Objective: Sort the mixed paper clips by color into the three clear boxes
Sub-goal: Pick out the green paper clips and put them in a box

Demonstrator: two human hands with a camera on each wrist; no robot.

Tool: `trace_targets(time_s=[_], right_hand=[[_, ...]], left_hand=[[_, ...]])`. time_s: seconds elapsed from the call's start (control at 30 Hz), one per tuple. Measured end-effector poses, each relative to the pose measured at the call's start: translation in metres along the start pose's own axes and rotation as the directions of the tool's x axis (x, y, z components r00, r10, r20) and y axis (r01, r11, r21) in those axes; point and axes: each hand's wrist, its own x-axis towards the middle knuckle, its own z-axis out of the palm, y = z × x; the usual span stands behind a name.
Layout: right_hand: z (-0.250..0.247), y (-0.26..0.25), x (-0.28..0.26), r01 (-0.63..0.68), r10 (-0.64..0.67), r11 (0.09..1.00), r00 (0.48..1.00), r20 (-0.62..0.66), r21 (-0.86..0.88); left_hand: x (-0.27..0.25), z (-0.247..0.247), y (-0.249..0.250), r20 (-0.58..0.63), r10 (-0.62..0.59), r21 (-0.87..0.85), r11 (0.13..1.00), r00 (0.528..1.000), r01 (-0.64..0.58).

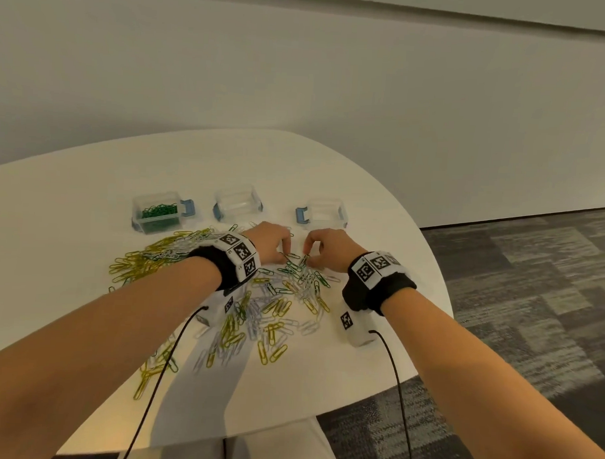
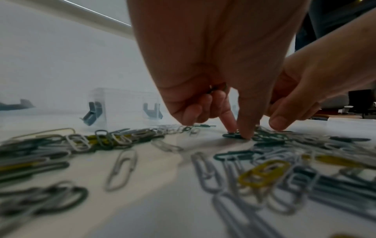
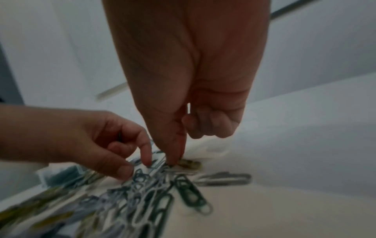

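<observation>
A loose heap of green, yellow and white paper clips (image 1: 274,307) is spread over the white table (image 1: 380,232). My left hand (image 1: 283,253) reaches down at the heap's far edge, thumb and forefinger pinching a green clip (image 2: 231,135) that lies on the table. Its curled fingers hide more dark clips (image 2: 215,88) in the palm. Close beside it, my right hand (image 1: 307,255) pinches another green clip (image 1: 304,260) by its end, thumb against forefinger (image 3: 173,158). Of the three clear boxes, the left box (image 1: 155,212) holds green clips; the middle box (image 1: 238,203) and right box (image 1: 326,213) look empty.
The boxes stand in a row just beyond my hands, with blue latches at their sides. Yellow and white clips (image 1: 149,261) are bunched to the left. The table's rounded edge (image 1: 443,285) runs close on the right, with carpet below. Black cables hang from both wrists.
</observation>
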Motion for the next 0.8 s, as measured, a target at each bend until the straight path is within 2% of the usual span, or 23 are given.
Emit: trace_targets(time_s=[0.13, 0.23, 0.3, 0.33, 0.37, 0.4, 0.43, 0.47, 0.5, 0.53, 0.57, 0.6, 0.67, 0.7, 0.73, 0.77, 0.8], right_hand=[[0.002, -0.005, 0.002, 0.067, -0.051, 0.983, 0.994, 0.097, -0.169], [0.003, -0.01, 0.002, 0.059, 0.006, 0.947, 0.979, 0.204, -0.315], [0.0, -0.008, 0.0, 0.055, 0.02, 0.942, 0.975, 0.221, -0.33], [-0.003, -0.004, -0.003, 0.043, 0.018, 0.961, 0.977, 0.214, -0.273], [-0.005, 0.001, -0.006, 0.012, 0.018, 0.989, 0.979, 0.201, -0.145], [-0.007, 0.006, -0.01, -0.037, 0.023, 0.997, 0.981, 0.193, 0.074], [-0.007, 0.01, -0.015, -0.107, 0.033, 0.925, 0.979, 0.204, 0.366], [-0.004, 0.014, -0.02, -0.18, 0.034, 0.731, 0.973, 0.228, 0.658], [-0.002, 0.018, -0.024, -0.237, 0.011, 0.464, 0.965, 0.263, 0.854], [0.0, 0.021, -0.027, -0.264, -0.041, 0.227, 0.959, 0.28, 0.937], [0.002, 0.022, -0.031, -0.274, -0.092, 0.069, 0.956, 0.279, 0.959], [0.003, 0.022, -0.033, -0.274, -0.139, -0.036, 0.954, 0.267, 0.961], [0.001, 0.023, -0.034, -0.25, -0.165, -0.153, 0.96, 0.225, 0.956], [-0.001, 0.021, -0.035, -0.24, -0.131, -0.163, 0.967, 0.22, 0.957], [-0.004, 0.019, -0.035, -0.237, -0.076, -0.131, 0.971, 0.228, 0.963], [-0.007, 0.018, -0.037, -0.234, -0.011, -0.043, 0.972, 0.234, 0.971], [-0.009, 0.019, -0.038, -0.237, 0.052, 0.104, 0.971, 0.233, 0.966]], left_hand=[[0.002, 0.001, 0.0, 0.042, -0.007, 0.037, 0.999, 0.999, 0.006], [0.001, 0.003, 0.002, 0.106, -0.02, 0.072, 0.997, 0.994, 0.012], [-0.001, 0.001, 0.003, 0.118, -0.014, 0.071, 0.997, 0.993, 0.006], [-0.002, -0.001, 0.001, 0.1, -0.01, 0.042, 0.999, 0.995, 0.006], [-0.003, -0.002, -0.003, 0.072, -0.016, -0.015, 1.0, 0.997, 0.017], [-0.004, -0.002, -0.008, 0.038, -0.032, -0.105, 0.994, 0.999, 0.036], [-0.006, -0.001, -0.012, 0.02, -0.055, -0.233, 0.971, 0.998, 0.059], [-0.007, 0.0, -0.015, 0.033, -0.08, -0.401, 0.912, 0.996, 0.087], [-0.01, 0.003, -0.016, 0.071, -0.093, -0.594, 0.796, 0.993, 0.117], [-0.012, 0.005, -0.015, 0.105, -0.09, -0.755, 0.641, 0.99, 0.138], [-0.014, 0.007, -0.012, 0.128, -0.079, -0.86, 0.488, 0.989, 0.15], [-0.016, 0.008, -0.01, 0.14, -0.069, -0.921, 0.357, 0.988, 0.156], [-0.018, 0.008, -0.006, 0.166, -0.044, -0.972, 0.163, 0.985, 0.171], [-0.019, 0.006, -0.006, 0.178, -0.038, -0.978, 0.1, 0.983, 0.181], [-0.019, 0.005, -0.006, 0.188, -0.042, -0.979, 0.068, 0.981, 0.191], [-0.019, 0.003, -0.006, 0.191, -0.055, -0.977, 0.083, 0.98, 0.195], [-0.019, 0.002, -0.005, 0.186, -0.077, -0.97, 0.144, 0.98, 0.196]])
